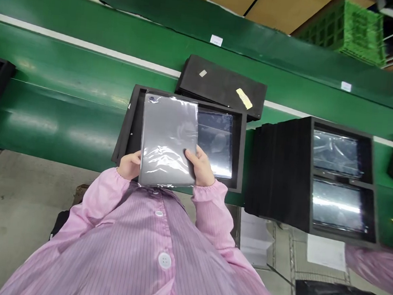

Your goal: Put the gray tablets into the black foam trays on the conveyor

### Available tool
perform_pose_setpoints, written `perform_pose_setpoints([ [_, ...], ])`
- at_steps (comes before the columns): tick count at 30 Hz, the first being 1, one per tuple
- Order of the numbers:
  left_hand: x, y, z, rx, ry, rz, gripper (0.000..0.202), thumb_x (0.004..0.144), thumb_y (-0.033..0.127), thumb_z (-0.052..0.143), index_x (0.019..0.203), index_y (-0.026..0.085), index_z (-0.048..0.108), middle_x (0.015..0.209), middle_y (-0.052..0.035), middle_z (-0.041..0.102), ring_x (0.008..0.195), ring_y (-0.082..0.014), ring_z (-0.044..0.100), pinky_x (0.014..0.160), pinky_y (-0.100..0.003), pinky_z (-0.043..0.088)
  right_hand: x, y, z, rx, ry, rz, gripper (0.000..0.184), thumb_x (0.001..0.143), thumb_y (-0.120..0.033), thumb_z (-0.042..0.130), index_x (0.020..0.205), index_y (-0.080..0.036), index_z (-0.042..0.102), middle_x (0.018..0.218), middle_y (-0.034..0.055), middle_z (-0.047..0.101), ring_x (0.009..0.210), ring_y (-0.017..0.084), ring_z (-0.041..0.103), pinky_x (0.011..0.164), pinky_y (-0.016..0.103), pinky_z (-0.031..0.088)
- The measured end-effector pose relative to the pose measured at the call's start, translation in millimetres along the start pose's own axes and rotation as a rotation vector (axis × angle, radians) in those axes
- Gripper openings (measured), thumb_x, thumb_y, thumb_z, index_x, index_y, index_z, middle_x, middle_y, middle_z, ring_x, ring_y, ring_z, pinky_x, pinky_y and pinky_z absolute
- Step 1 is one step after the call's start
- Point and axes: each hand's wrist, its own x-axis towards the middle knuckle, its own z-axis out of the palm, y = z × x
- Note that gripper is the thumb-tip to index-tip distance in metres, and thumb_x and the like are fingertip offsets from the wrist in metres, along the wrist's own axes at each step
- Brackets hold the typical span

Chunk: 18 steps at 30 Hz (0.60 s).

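A long green table (46, 119) runs across in front of me. I wear a pink coat (126, 261) with stripes and white buttons. To my right is a tall pile of black trays (280, 174), and its top tray has two shiny screens (336, 154) in it, one in each part. Right in front of me is another black tray (238, 165). Far off at the top right is a bright green crate (363, 33). A long black block (220, 82) sits just behind my tray.

The gray tablet (169, 140) is in my two hands, over the left part of that tray. Its back faces up, and it wears a shiny clear bag. I can't tell if it touches the tray. Another tablet (216, 128) lies in the right part, screen up, partly hidden.

My right hand (203, 169) holds the right edge, thumb flat on top. My left hand (130, 165) holds the left edge, but most of those fingers are hidden. On the black block is a bit of yellow tape (244, 98). The smallest thing is the round camera (152, 99) in the gray tablet's top left corner.
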Motion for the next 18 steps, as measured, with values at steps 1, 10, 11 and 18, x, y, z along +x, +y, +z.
perform_pose_setpoints([
  [1,2.8,1.0,2.5,-0.018,-0.018,-0.013,0.027,0.050,0.031,0.062,0.074,0.019,0.061,0.088,-0.0094,0.073,0.106,-0.0382,0.066,0.086,-0.049,0.054,-2.1,-7.2,-2.9,-0.030,0.023,-0.030,0.052,0.062,-0.053,0.081,0.100,-0.021,0.068,0.094,0.0041,0.078,0.083,0.023,0.072,0.079,0.036,0.058],
  [10,-6.2,12.5,22.2,0.059,-0.111,0.137,0.066,0.076,0.041,0.061,0.139,0.021,0.055,0.152,-0.0101,0.053,0.148,-0.0281,0.038,0.120,-0.045,0.032,-33.8,-84.7,18.8,-0.707,0.201,-0.327,0.038,0.082,-0.024,0.062,0.119,-0.020,0.070,0.091,0.0043,0.078,0.082,0.024,0.074,0.082,0.039,0.058],
  [11,-9.6,14.8,24.5,0.084,-0.139,0.138,0.069,0.078,0.046,0.060,0.142,0.021,0.052,0.153,-0.0105,0.051,0.148,-0.0293,0.038,0.119,-0.047,0.033,-37.2,-83.1,30.8,-0.794,0.197,-0.338,0.043,0.082,-0.023,0.061,0.124,-0.020,0.068,0.096,0.0056,0.078,0.083,0.025,0.075,0.084,0.040,0.058],
  [18,-4.3,17.5,4.6,0.466,0.234,0.282,0.064,0.082,0.040,0.063,0.140,0.016,0.050,0.147,-0.0142,0.055,0.139,-0.0297,0.050,0.120,-0.047,0.035,-39.2,-53.5,54.5,-0.733,-0.146,-0.346,0.038,0.085,-0.024,0.063,0.121,-0.027,0.070,0.105,0.0019,0.078,0.088,0.020,0.076,0.087,0.035,0.060],
])
